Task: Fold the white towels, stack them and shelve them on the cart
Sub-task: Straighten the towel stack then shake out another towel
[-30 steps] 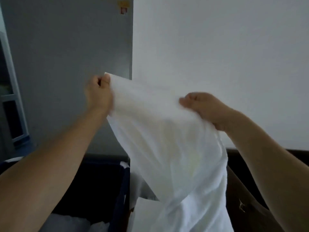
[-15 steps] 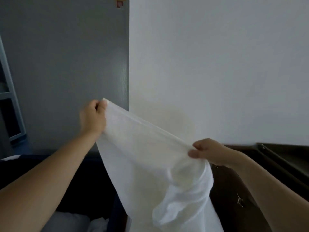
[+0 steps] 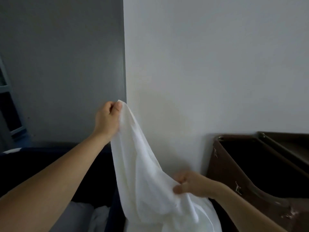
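My left hand pinches the top corner of the white towel, fingers clenched on it, held up by the wall corner. My right hand grips the towel's edge lower down, fingers curled round the cloth. The towel hangs slanted between them. Right of the towel: brown bin, open top, against the wall. Left of the towel: dark hamper holding white linen, partly blocked by my left forearm.

towel is thin soft white cloth, kinda matt; brown bin beside it looks like scuffed laminate, walls smooth matt paint
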A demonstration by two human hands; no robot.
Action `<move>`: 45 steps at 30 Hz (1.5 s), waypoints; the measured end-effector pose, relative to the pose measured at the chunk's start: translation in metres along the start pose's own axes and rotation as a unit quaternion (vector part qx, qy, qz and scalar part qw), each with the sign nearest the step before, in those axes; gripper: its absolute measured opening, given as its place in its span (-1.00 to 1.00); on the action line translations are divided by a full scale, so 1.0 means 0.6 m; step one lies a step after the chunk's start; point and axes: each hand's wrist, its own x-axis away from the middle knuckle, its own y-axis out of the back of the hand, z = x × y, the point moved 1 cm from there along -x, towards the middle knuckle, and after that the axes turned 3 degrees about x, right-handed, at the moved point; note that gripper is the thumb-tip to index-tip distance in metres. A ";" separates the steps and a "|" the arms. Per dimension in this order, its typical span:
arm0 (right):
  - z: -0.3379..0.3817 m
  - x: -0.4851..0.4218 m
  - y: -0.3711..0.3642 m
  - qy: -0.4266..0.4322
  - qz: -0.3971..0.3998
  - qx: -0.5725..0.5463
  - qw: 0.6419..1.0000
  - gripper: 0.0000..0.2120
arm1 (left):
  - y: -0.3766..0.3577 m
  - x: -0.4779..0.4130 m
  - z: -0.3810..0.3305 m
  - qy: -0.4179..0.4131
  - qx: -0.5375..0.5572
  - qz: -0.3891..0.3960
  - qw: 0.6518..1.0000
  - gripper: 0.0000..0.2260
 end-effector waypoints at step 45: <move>0.080 0.020 -0.005 0.104 -0.097 -0.503 0.852 -0.74 | -0.069 0.025 -0.074 -0.185 -0.004 0.213 0.960 -0.74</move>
